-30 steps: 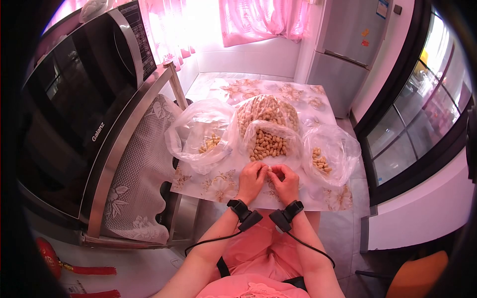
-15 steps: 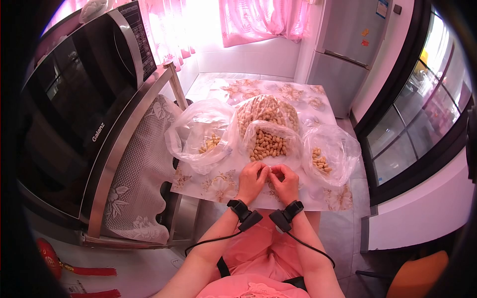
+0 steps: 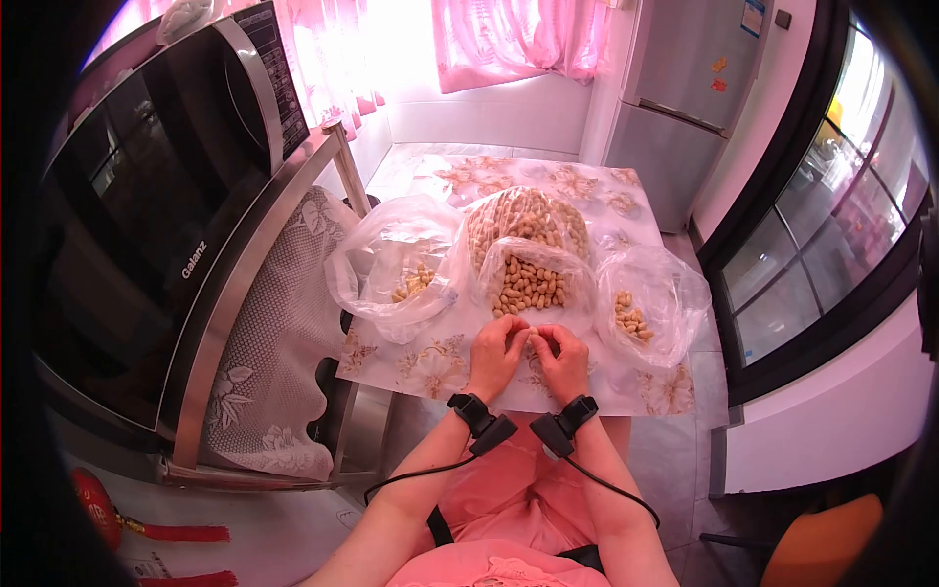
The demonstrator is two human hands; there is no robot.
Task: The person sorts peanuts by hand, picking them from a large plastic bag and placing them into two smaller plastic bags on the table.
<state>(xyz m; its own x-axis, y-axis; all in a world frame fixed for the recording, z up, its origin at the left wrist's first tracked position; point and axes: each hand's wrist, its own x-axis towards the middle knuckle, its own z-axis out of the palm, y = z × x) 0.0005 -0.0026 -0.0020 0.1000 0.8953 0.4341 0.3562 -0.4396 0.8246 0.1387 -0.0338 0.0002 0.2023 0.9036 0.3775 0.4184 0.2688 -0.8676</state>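
Observation:
My left hand (image 3: 497,354) and my right hand (image 3: 560,360) meet at their fingertips over the near edge of the flowered table cover (image 3: 430,367). Both are closed in a pinch; whatever lies between the fingers is too small to make out. Just beyond them, an open clear bag of peanuts (image 3: 528,284) rests against a larger full bag (image 3: 528,217). To the left lies an open plastic bag (image 3: 377,298) with several pale peanuts (image 3: 415,282) inside. Another open bag (image 3: 677,303) on the right also holds several peanuts (image 3: 631,317).
A black microwave (image 3: 147,225) sits on a metal rack (image 3: 220,352) at the left, with a lace cloth (image 3: 269,391) hanging beside it. A grey fridge (image 3: 675,117) stands at the back right. An orange chair (image 3: 827,543) is at the lower right.
The fingers of both hands have shifted very slightly where they meet. The bags and peanuts have not visibly moved.

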